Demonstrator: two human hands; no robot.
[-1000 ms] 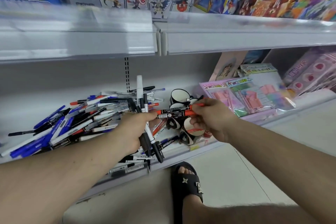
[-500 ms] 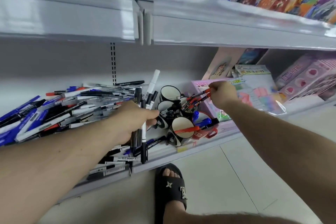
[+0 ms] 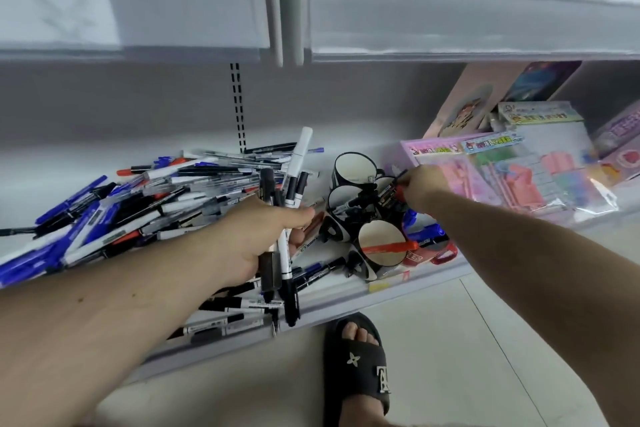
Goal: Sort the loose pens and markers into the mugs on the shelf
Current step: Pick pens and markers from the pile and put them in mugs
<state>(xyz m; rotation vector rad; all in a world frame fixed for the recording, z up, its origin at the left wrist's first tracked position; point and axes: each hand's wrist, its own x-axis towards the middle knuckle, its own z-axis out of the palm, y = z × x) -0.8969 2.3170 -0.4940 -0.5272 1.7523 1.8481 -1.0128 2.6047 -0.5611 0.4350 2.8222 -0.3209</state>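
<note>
**Both hands holding markers at the mug cluster**

The landmark is the cluster of mugs [image 3: 360, 215] standing on the white shelf [image 3: 398, 295], just behind its front lip. To the left of the mugs the left hand [image 3: 258, 239] is curled round a bundle of markers [image 3: 289, 218], mostly black and white, whose ends stick out above and below the fist. Farther left of the mugs lies the big loose pile of pens [image 3: 131, 211], blue, black, white and a few red, spread across the shelf; more black and white ones lie in front of the pile near the lip. At the back right of the mugs the right hand [image 3: 420, 185] pinches red-tipped markers [image 3: 391, 192], their far ends pointing down over one of the rear mugs. A red marker [image 3: 388, 248] lies across the mouth of the front mug [image 3: 381, 246]. Just right of that mug, blue markers [image 3: 424, 230] stand in a red mug [image 3: 434, 253]. Right of the mugs sit pink stationery packs [image 3: 502, 177]. Below the shelf a foot in a black sandal [image 3: 360, 364] rests on the tiled floor
</note>
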